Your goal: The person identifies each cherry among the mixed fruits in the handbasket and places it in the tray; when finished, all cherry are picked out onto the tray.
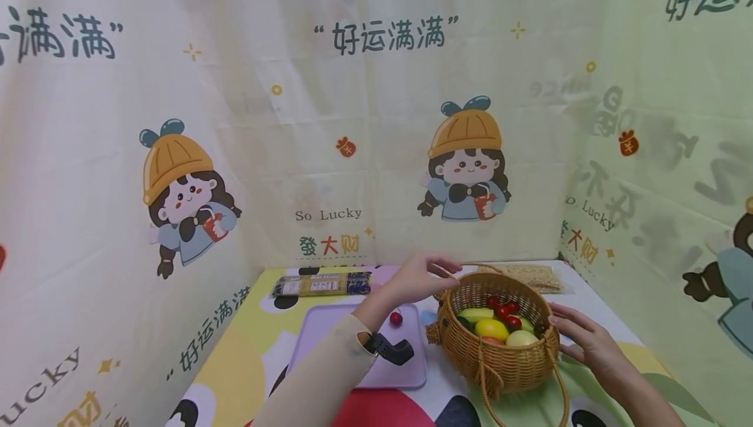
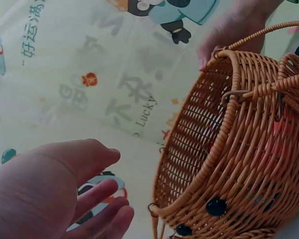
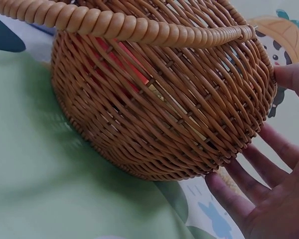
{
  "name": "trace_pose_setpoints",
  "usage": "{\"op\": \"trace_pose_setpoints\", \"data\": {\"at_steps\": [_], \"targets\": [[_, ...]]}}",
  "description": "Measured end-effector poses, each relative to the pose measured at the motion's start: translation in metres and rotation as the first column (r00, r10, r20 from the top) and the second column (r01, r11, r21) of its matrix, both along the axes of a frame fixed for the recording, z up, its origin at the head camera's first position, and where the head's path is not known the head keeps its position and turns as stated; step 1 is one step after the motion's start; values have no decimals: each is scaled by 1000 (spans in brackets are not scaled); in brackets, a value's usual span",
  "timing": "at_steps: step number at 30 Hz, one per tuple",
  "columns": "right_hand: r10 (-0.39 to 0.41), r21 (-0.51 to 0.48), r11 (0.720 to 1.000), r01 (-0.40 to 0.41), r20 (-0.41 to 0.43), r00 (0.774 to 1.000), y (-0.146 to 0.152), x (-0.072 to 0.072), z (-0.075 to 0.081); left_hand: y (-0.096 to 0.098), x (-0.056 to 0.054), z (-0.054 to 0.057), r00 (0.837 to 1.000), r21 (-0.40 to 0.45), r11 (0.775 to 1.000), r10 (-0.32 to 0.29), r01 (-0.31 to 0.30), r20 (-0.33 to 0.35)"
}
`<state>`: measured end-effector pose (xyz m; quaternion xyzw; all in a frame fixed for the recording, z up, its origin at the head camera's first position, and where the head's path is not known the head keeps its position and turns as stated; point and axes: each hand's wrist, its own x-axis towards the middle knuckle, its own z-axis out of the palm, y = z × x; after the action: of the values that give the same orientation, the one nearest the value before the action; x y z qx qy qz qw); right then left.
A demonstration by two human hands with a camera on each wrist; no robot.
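Note:
A round wicker basket stands on the right side of the table. It holds red cherries, a yellow fruit, a pale round fruit and green produce. My left hand hovers by the basket's far left rim, fingers spread and holding nothing; in the left wrist view a gap separates this hand from the wicker. On the basket's other side, my right hand touches the wall with extended fingers. In the right wrist view these fingers lie along the woven side, thumb by the rim.
Left of the basket is a lilac tray with one cherry on it. Long plastic packs lie at the back left, and a bag of grains lies behind the basket. Printed cloth walls enclose the table.

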<state>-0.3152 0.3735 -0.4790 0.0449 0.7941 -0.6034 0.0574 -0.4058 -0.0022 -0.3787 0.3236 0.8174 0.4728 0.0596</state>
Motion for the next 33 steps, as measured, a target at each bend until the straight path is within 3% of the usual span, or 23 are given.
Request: {"op": "trace_pose_setpoints", "data": {"at_steps": [8,14,18,23,28,33], "targets": [[13,12,1000,-13,-14,1000,-7,-2,2,28,3,3,999,-97,995,-37,36,-6],[29,24,999,-29,-17,999,-4,-3,3,62,4,5,994,-182,978,-107,100,-29],[17,22,1000,-17,3,1000,2,-1,0,84,4,3,989,-243,958,-148,151,31],[24,8,1000,-24,9,1000,7,1,-2,105,2,-5,985,-285,945,-134,160,109],[12,12,1000,-12,12,1000,6,1,-1,113,1,-11,981,-334,926,-132,174,143],[9,7,1000,-9,10,1000,4,0,1,112,1,-15,976,-373,914,-89,161,201]]}}
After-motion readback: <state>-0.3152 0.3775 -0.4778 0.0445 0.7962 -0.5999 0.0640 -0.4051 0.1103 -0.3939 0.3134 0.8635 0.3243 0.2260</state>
